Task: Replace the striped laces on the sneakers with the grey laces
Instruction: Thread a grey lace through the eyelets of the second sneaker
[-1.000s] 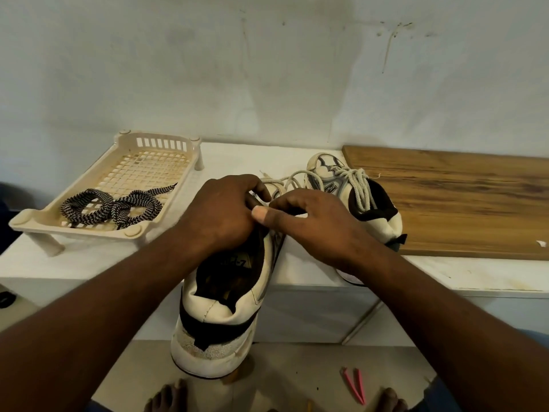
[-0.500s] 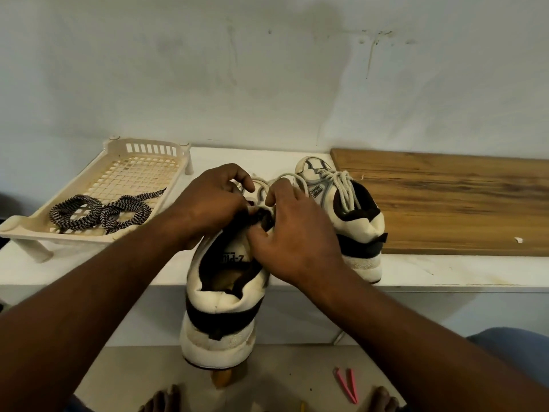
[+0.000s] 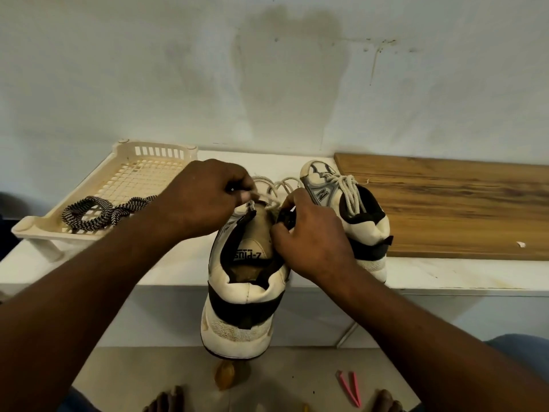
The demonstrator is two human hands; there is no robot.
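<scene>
Reaching forward, left grip (image 3: pixel 205 200) pinches the grey lace (image 3: pixel 274 188) while right grip (image 3: pixel 309 236) clutches the sneaker (image 3: pixel 240 292).

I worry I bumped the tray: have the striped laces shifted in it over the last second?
No. The striped laces lie bunched at the near end of the tray, by its front rim, as before.

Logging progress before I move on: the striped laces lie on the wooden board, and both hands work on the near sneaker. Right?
Not quite. The head view shows the striped laces in the cream tray, not on the wooden board. The left hand, pinching a grey lace, and right hand do work on the near sneaker.
</scene>
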